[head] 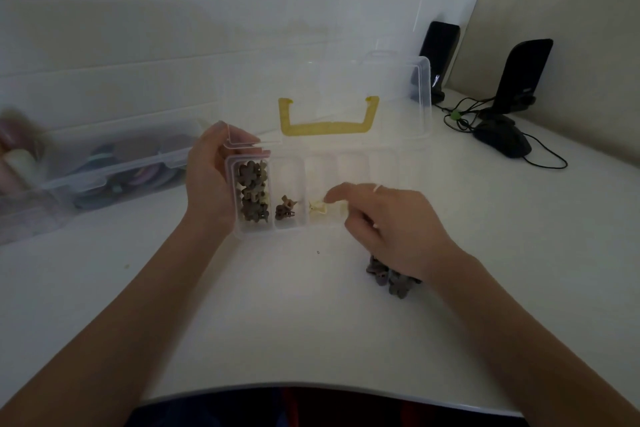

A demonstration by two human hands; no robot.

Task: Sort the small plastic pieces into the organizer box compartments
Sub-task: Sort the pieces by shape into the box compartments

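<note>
Two hands: we use both, one to hold and one to sort.
Loose pieces: a small brown pile on the table, close to us, half under our right wrist, still to sort.
Right hand: fingers pinched loosely over a pale yellow piece in the third compartment; we cannot tell if it is let go.
Left hand: curled around the left end of the organizer box so it stays put.
Brown flower pieces: fill the first compartment.
Lid: stands open behind.

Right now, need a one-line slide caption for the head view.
Left hand steadies clear plastic organizer box; right hand sets pale yellow plastic piece in third compartment.
</note>
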